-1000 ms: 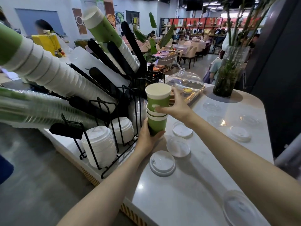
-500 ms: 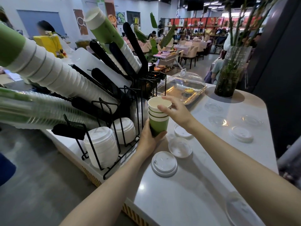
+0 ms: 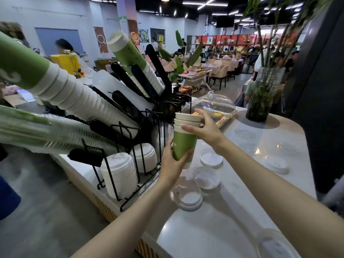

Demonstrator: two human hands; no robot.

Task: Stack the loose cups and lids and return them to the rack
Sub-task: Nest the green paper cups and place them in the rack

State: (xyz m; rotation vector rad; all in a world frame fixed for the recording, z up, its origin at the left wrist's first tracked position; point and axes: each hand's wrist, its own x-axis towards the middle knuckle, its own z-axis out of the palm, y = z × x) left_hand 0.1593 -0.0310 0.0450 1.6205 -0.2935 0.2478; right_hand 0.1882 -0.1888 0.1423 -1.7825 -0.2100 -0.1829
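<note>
1. Left hand (image 3: 172, 162): wrapped round the lower green wall of the cup stack (image 3: 185, 138), lifting it clear of the counter (image 3: 214, 229); the low grip appears to steady the base while the upper cups are seated.
2. Right hand (image 3: 203, 130): fingers curled over the white rims at the top of the stack, thumb at the near side; this hold looks meant to press the nested cups down and keep them in line.
3. Cup stack: three rims visible, nested and slightly tilted, held between both hands just beside the black wire rack (image 3: 130, 146), not yet in it.
4. Rack: long sleeves of green-and-white paper cups (image 3: 61, 90) slant out of the upper channels; white lid stacks (image 3: 119, 175) stand on edge in the lower wire bays. The tilt probably lets cups slide in and stay by their own weight.
5. Loose lids: a white lid (image 3: 187, 199) lies on the counter below the stack, with two more, (image 3: 205, 176) and (image 3: 211, 157), beyond it; clear lids (image 3: 276, 162) lie farther right, well apart. These remain to be gathered.
6. Judgement: cup stacking seems nearly complete; lids are untouched.
7. Bystanders: a vase of stems (image 3: 262, 97) and a domed pastry tray (image 3: 210, 107) stand behind.
</note>
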